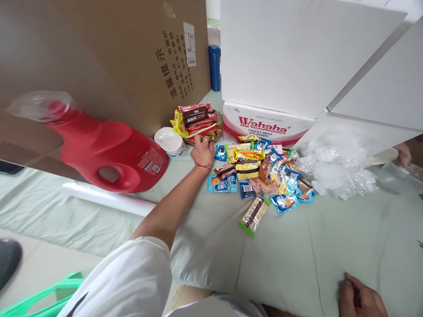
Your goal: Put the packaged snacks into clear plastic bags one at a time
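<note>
My left hand reaches to the near edge of a round dish piled with snack bars in red and brown wrappers. Its fingers are bent at the rim, and what they grip, if anything, is hidden. To its right lies a loose heap of wrapped snacks in yellow, blue, pink and brown. A cereal bar with green ends lies in front of that heap. At the bottom right, my right hand rests low over the cloth, fingers curled in and holding nothing visible.
A white bowl and a red jug stand left of the dish. Behind are a large brown carton and white boxes. Crumpled clear plastic lies right, near another person's hand. Green cloth covers the surface.
</note>
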Demonstrator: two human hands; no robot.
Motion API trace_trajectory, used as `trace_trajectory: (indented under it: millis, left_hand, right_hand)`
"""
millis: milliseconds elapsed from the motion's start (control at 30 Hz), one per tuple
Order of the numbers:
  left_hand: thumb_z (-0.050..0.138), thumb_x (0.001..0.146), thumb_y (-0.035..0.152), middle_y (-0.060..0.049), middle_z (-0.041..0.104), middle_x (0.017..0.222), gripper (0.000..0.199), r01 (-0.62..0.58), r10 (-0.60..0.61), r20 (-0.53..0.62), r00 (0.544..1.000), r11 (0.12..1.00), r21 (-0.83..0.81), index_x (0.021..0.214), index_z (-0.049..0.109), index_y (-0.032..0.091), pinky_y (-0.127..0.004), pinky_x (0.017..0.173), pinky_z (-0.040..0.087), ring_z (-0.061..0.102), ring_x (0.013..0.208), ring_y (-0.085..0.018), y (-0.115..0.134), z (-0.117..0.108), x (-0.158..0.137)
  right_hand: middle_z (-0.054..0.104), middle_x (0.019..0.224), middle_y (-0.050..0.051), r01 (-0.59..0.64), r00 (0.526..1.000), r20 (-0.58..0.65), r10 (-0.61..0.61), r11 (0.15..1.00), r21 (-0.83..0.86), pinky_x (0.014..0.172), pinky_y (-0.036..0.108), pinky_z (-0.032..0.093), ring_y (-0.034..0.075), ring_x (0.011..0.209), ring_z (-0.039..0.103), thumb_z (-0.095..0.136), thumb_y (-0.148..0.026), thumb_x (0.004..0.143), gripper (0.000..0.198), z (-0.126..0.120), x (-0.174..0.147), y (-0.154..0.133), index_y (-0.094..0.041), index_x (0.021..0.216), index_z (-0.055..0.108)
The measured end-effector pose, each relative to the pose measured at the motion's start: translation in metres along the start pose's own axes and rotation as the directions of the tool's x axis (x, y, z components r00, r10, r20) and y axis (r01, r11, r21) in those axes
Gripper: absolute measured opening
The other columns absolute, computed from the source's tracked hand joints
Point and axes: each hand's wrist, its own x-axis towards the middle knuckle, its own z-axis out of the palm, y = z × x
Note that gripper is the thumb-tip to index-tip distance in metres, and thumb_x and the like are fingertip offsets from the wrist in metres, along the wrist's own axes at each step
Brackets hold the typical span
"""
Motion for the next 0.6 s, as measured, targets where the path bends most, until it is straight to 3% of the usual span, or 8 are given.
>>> trace_trajectory:
  millis: [200,367,600]
  left_hand:
    - [0.052,0.100,0.038,-0.010,0.065,0.125,0.027,0.022,-0.023,0.040,0.999,1.000,0.011,0.115,0.070,0.024,-0.035,0.073,0.045,0.067,0.102,-0.028,0.003,-0.014,-0.013]
    - [0.051,0.097,0.030,-0.012,0.067,0.123,0.029,0.020,-0.019,0.102,0.995,1.000,-0.012,0.117,0.071,0.021,-0.036,0.078,0.047,0.067,0.103,-0.029,0.008,-0.018,-0.009]
    - [0.049,0.098,0.028,-0.013,0.070,0.114,0.027,-0.174,0.165,-0.061,0.984,0.964,-0.201,0.110,0.072,0.018,-0.038,0.094,0.048,0.065,0.112,-0.030,-0.003,-0.034,-0.029]
  right_hand:
    - [0.072,0.100,0.012,0.002,0.994,-0.107,0.001,1.000,0.028,0.073,0.041,0.049,0.032,0.090,0.068,0.051,-0.046,0.091,0.041,-0.005,-0.006,-0.027,-0.022,0.113,0.076]
    - [0.073,0.096,0.012,0.048,0.988,-0.146,-0.046,0.999,0.015,0.071,0.039,0.048,0.030,0.087,0.069,0.049,-0.047,0.092,0.041,-0.004,-0.004,-0.028,-0.019,0.105,0.077]
    - [0.074,0.096,0.011,0.098,0.980,-0.177,-0.090,0.995,0.033,0.073,0.034,0.049,0.025,0.084,0.069,0.048,-0.044,0.095,0.042,-0.003,-0.003,-0.028,-0.015,0.105,0.078]
